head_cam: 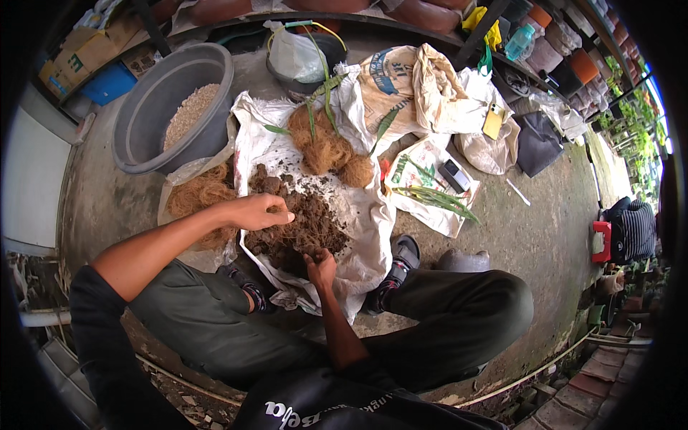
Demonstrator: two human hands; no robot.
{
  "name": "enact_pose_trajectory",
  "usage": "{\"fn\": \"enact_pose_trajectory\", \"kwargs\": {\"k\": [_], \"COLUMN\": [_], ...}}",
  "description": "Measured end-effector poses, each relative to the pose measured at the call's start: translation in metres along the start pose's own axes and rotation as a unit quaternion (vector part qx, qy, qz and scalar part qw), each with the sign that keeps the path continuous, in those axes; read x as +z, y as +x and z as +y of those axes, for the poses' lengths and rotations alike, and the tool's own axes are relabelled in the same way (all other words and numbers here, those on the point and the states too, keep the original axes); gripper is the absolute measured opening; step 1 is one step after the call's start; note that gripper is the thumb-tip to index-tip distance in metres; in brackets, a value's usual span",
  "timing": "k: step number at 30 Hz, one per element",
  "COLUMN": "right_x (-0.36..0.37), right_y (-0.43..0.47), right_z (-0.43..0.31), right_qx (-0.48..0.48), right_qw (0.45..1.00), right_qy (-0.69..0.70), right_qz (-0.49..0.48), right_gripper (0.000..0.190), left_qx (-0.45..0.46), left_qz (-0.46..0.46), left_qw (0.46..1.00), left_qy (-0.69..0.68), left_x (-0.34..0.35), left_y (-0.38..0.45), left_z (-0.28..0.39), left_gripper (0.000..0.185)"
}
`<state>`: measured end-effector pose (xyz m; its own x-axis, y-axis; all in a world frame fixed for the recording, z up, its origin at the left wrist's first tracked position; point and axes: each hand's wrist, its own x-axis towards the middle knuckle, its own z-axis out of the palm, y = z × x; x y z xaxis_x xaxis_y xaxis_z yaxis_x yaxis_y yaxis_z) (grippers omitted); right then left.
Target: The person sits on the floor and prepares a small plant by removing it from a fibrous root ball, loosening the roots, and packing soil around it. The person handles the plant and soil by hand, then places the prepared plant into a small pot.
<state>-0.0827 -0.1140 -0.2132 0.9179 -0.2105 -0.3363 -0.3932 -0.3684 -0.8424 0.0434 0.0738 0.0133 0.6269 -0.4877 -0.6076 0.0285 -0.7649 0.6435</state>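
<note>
My left hand [263, 211] hangs over a heap of dark, fibrous soil [317, 220], its fingers curled towards the thumb. Whether anything is pinched there cannot be made out. At the heap's near edge, my right hand [321, 267] touches the soil with bent fingertips, and its grip is hidden. The soil lies on a spread white woven sack [368, 215] between my feet. At the far side of that sack sit brown coconut-fibre bundles [322, 142] with long green leaves [329, 105] rising from them. A smaller fibre ball [356, 171] with a leaf rests beside them.
A large grey tub [174, 110] with pale chips stands at the left, near loose coconut fibre [199, 193]. Behind are a black bucket [306, 64] and a full printed sack [392, 86]. Cut leaves [435, 200] and a small dark device [454, 176] lie on a flat bag to the right.
</note>
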Motion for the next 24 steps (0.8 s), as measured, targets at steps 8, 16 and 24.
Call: {"fn": "enact_pose_trajectory", "kwargs": {"k": [8,16,24], "right_x": [0.001,0.001,-0.004], "right_y": [0.002,0.006,0.006], "right_z": [0.008,0.018,0.011], "right_qx": [0.028,0.004,0.046], "right_qw": [0.999,0.997,0.997], "right_qy": [0.032,0.072,0.059], "right_qz": [0.001,0.034,-0.011], "right_gripper": [0.037,0.045,0.049], "left_qx": [-0.030,0.002,0.005], "left_qz": [0.003,0.030,0.022], "left_qw": [1.000,1.000,1.000], "left_qy": [-0.002,0.004,-0.002], "left_x": [-0.014,-0.019,-0.022], "left_y": [-0.012,-0.014,-0.018], "left_z": [0.023,0.021,0.026], "left_gripper": [0.055,0.058,0.059]}}
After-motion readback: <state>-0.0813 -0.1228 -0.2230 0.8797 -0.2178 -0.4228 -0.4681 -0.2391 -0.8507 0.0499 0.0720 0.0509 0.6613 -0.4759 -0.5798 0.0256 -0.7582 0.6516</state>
